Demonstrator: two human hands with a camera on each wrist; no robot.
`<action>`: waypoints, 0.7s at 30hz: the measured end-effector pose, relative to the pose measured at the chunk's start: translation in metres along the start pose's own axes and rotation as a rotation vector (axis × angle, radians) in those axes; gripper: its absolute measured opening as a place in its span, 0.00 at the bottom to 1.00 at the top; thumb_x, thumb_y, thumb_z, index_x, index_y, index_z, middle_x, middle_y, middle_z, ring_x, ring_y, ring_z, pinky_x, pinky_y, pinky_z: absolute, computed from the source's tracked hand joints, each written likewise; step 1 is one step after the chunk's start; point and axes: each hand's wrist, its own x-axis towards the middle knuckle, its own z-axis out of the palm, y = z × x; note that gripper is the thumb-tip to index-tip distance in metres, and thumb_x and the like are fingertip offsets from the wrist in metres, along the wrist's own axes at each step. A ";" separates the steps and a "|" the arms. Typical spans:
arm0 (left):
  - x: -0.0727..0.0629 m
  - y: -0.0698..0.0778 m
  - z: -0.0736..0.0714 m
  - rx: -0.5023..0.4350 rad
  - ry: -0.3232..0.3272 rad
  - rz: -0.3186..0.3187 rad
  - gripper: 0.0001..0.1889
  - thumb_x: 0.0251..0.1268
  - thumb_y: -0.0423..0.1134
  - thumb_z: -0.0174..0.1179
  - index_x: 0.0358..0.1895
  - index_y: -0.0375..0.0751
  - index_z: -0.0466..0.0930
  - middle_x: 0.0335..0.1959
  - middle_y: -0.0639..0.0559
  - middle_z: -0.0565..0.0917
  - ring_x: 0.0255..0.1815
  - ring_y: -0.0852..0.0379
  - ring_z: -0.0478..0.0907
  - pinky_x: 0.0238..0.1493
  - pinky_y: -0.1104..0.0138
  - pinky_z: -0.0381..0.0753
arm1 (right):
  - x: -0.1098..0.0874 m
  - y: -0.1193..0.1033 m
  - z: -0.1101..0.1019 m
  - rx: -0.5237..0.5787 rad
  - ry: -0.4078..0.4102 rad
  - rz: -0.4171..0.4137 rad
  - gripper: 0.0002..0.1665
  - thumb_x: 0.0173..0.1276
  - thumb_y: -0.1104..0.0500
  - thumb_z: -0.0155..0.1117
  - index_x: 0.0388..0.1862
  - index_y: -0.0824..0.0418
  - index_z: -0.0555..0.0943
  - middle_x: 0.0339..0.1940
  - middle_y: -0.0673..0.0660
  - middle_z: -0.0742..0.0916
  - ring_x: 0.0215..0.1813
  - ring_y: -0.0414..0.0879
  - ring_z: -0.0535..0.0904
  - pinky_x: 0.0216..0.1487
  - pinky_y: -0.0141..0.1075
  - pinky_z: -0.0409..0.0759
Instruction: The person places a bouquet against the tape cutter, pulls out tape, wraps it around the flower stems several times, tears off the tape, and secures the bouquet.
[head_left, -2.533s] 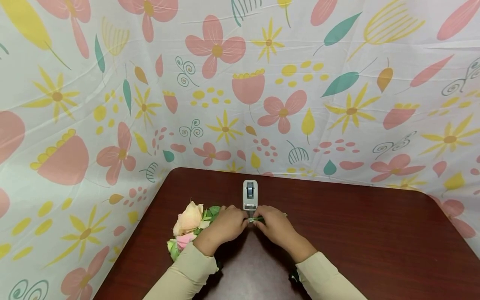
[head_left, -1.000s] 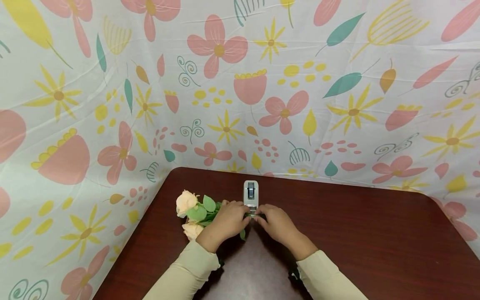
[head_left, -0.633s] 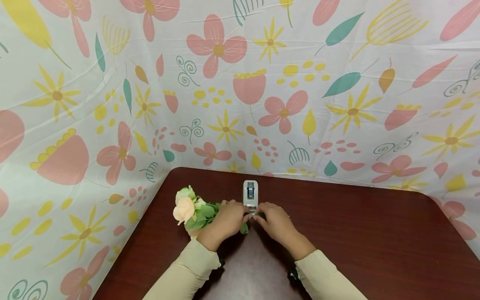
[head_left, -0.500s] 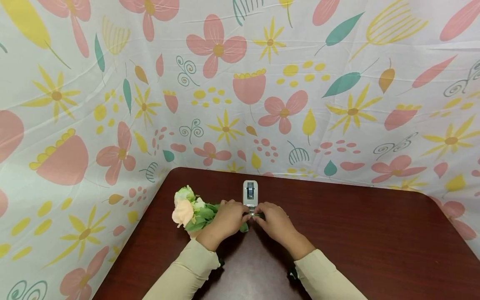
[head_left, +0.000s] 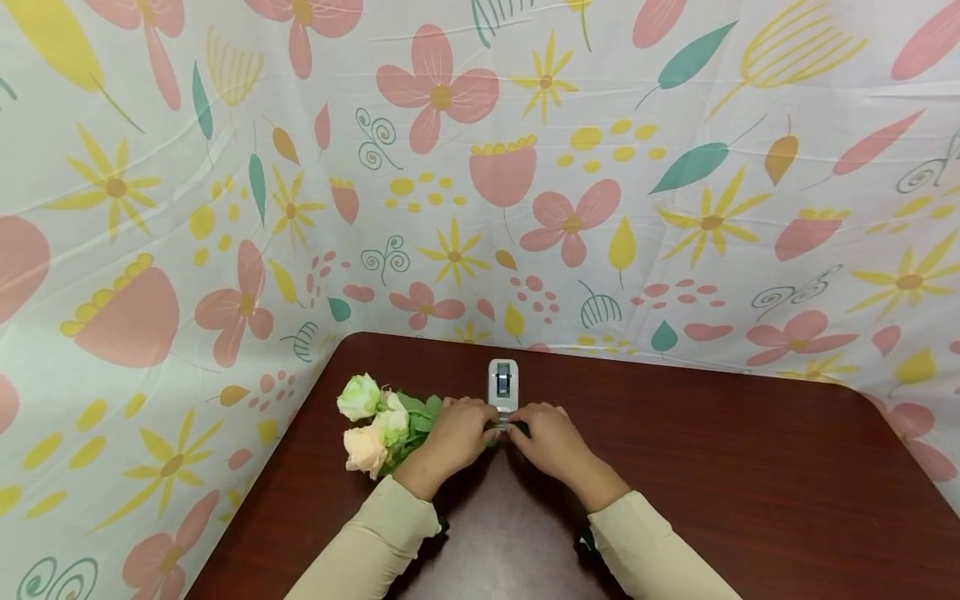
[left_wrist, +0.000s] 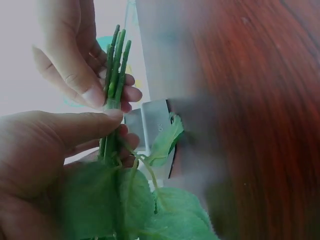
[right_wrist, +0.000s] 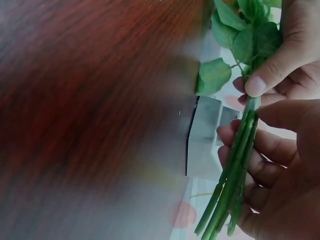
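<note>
A bunch of roses (head_left: 366, 450) in peach and pale green-white lies to the left, its blooms pointing away from the hands. My left hand (head_left: 459, 431) pinches the green stems (left_wrist: 116, 75) just below the leaves (left_wrist: 180, 207), thumb on top. Right beside it, my right hand (head_left: 553, 439) holds the same stems nearer their cut ends, thumb and fingers around them. Between the two thumbs a shiny clear band of tape (right_wrist: 253, 103) shows on the stems. Directly behind the fingertips stands a white tape dispenser (head_left: 503, 385) with its roll; the hands partly cover its front.
The dark red-brown wooden table (head_left: 712, 467) extends to the right and in front of the hands. A flower-printed cloth (head_left: 570, 167) hangs along the back and left edges of the table.
The bunch has turned about its stems: pink and peach blooms faced up earlier, green-white ones with a peach one now. Both hands stay close together in front of the dispenser.
</note>
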 end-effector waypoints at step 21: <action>0.003 0.000 0.010 -0.044 -0.056 -0.078 0.12 0.73 0.49 0.60 0.49 0.48 0.85 0.43 0.53 0.85 0.47 0.51 0.80 0.53 0.52 0.72 | 0.006 0.001 0.005 0.099 0.015 0.060 0.07 0.65 0.55 0.74 0.38 0.53 0.84 0.41 0.51 0.88 0.48 0.51 0.81 0.53 0.49 0.78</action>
